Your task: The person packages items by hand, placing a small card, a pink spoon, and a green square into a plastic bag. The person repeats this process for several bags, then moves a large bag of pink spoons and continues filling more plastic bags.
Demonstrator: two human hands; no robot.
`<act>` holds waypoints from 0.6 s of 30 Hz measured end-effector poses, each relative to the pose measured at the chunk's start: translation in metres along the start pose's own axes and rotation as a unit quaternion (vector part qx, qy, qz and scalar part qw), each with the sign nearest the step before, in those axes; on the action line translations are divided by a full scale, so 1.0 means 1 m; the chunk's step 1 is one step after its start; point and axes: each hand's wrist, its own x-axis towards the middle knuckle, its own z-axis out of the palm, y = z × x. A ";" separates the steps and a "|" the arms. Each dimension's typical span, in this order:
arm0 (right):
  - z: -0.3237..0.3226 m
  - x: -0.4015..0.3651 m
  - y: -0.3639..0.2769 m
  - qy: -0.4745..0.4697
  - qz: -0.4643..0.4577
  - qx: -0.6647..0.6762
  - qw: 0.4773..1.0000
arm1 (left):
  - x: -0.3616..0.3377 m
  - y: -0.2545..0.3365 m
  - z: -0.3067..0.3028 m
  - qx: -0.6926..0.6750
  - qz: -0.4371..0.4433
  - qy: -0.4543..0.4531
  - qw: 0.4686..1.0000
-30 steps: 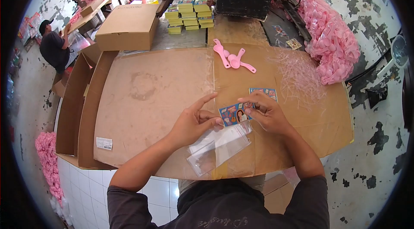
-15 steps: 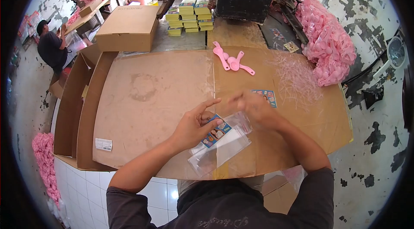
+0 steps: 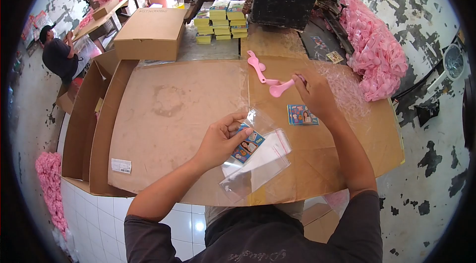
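Observation:
My left hand [image 3: 217, 140] pinches a blue printed card [image 3: 249, 145] together with a clear plastic bag [image 3: 259, 118] that sticks out past it. Under that hand lie several flat clear bags [image 3: 270, 161], some with a red strip along one end. My right hand [image 3: 317, 95] is closed on the handle of a pink measuring spoon [image 3: 278, 89], with the bowl pointing left. More pink spoons [image 3: 256, 67] rest on the cardboard just left of it. Below my right hand sits a small pile of blue printed cards [image 3: 301, 115].
Pink spoons are heaped [image 3: 374, 50] at the right, beside thin plastic strands [image 3: 347, 94]. A closed carton [image 3: 148, 30] and yellow-edged card stacks [image 3: 228, 17] stand at the back. An open cardboard box [image 3: 84, 129] borders the left edge. A person [image 3: 59, 55] sits far left.
My right hand has moved up and right from beside my left hand and taken hold of a pink spoon. A clear bag now shows upright at the card in my left hand.

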 end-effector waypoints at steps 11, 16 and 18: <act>-0.021 -0.027 -0.045 -0.130 0.065 0.257 0.956 | -0.001 0.004 0.006 0.014 0.020 -0.013 1.000; -0.001 -0.030 -0.067 -0.087 -0.059 0.277 0.955 | -0.004 0.008 0.005 0.034 -0.011 -0.039 0.999; 0.003 -0.035 -0.075 -0.114 -0.031 0.288 0.950 | -0.003 0.004 0.004 0.020 -0.016 -0.037 0.999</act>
